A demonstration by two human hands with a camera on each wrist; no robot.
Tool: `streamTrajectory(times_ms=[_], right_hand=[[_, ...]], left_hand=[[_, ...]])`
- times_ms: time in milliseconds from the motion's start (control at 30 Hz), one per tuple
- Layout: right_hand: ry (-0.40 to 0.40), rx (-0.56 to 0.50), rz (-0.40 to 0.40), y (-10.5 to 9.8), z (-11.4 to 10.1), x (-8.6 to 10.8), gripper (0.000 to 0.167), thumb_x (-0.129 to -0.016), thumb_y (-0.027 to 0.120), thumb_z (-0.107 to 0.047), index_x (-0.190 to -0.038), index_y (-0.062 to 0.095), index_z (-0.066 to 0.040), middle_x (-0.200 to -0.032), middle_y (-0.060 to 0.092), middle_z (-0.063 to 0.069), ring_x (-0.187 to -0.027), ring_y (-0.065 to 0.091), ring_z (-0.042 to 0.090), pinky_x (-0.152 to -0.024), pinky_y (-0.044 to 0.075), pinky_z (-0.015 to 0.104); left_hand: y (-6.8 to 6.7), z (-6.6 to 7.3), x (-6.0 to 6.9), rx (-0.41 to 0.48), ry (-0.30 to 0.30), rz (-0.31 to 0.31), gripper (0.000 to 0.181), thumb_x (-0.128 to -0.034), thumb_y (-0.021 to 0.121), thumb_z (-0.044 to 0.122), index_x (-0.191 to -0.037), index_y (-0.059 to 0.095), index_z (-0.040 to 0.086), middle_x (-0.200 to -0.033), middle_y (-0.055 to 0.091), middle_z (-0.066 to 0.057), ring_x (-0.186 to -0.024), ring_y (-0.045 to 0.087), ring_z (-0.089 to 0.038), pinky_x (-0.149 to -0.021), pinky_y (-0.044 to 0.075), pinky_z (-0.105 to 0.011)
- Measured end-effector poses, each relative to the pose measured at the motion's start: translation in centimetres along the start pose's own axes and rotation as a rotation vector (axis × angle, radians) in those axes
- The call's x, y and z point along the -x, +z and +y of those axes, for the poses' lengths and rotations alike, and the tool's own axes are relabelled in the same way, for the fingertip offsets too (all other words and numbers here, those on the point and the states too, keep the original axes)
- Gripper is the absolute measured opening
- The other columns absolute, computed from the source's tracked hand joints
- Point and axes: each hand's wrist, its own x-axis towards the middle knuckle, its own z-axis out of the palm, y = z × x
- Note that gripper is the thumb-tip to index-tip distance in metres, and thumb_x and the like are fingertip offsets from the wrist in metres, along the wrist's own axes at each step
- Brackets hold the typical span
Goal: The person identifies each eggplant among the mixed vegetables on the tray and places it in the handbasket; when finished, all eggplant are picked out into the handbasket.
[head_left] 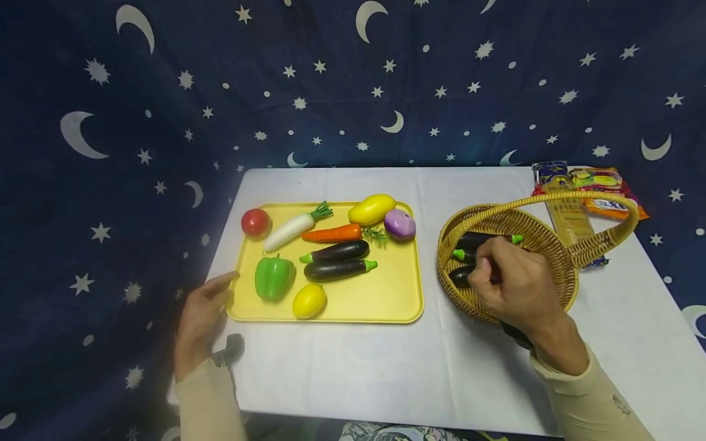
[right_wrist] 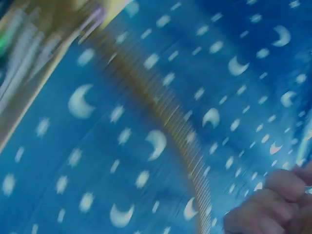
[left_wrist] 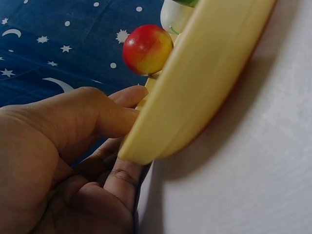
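The left hand pinches the left rim of the shallow yellow rectangular tray; raising that edge could roll the glossy red round fruit or bright yellow lemon. The right hand curls over glossy black eggplants inside the round tan wicker basket; hidden fingertips leave any hold there uncertain. Its arched handle could snag the beige right sleeve, tipping the basket.

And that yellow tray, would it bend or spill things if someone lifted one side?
The yellow tray would probably stay stiff: its molded-looking side shows no sag where the left hand grips the edge. Its smooth-looking surface might let things slide, and rounded pieces like the lemon could well roll if it tilts.
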Motion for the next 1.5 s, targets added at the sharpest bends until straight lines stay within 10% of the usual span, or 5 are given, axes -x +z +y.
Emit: streamTrajectory(times_ms=[233, 467, 600, 1500], right_hand=[[-0.004, -0.114, -0.303, 6.8, -4.4, -1.6, 0.009, -0.097, 0.057, -0.01, -0.102, 0.062, -0.006, -0.088, 0.062, 0.003, -0.074, 0.056, 0.012, -0.055, 0.05, 0.025], [-0.006, -0.059, -0.603, 13.9, -5.1, -1.8, 0.021, -0.101, 0.066, -0.008, -0.122, 0.063, -0.006, -0.111, 0.062, 0.008, -0.103, 0.061, 0.025, -0.093, 0.057, 0.037], [0.002, -0.047, -0.723, 16.0, -5.3, -1.9, 0.019, -0.104, 0.06, -0.007, -0.123, 0.063, -0.006, -0.109, 0.06, 0.007, -0.102, 0.059, 0.026, -0.092, 0.055, 0.038], [0.029, 0.0, -1.002, 19.2, -4.7, -1.3, 0.027, -0.109, 0.05, -0.004, -0.136, 0.055, -0.007, -0.115, 0.057, 0.014, -0.102, 0.058, 0.028, -0.088, 0.056, 0.039]], left_hand=[[-0.2, -0.1, 0.3, -0.025, 0.02, -0.001, 0.045, -0.1057, 0.062, 0.025, -0.149, 0.062, 0.037, -0.167, 0.051, 0.0, -0.162, 0.031, -0.024, -0.135, 0.024, -0.055], [-0.1, -0.2, 0.0, -0.018, 0.048, -0.005, 0.046, -0.1049, 0.063, 0.023, -0.15, 0.062, 0.032, -0.166, 0.051, -0.002, -0.163, 0.032, -0.025, -0.134, 0.024, -0.055], [-0.1, -0.3, -0.1, -0.008, 0.048, 0.004, 0.046, -0.1045, 0.063, 0.02, -0.15, 0.063, 0.029, -0.166, 0.051, -0.003, -0.162, 0.033, -0.025, -0.134, 0.026, -0.054], [0.0, -0.4, -0.1, -0.023, 0.089, -0.007, 0.046, -0.1058, 0.061, 0.021, -0.152, 0.061, 0.026, -0.163, 0.055, -0.005, -0.155, 0.043, -0.024, -0.128, 0.039, -0.049]])
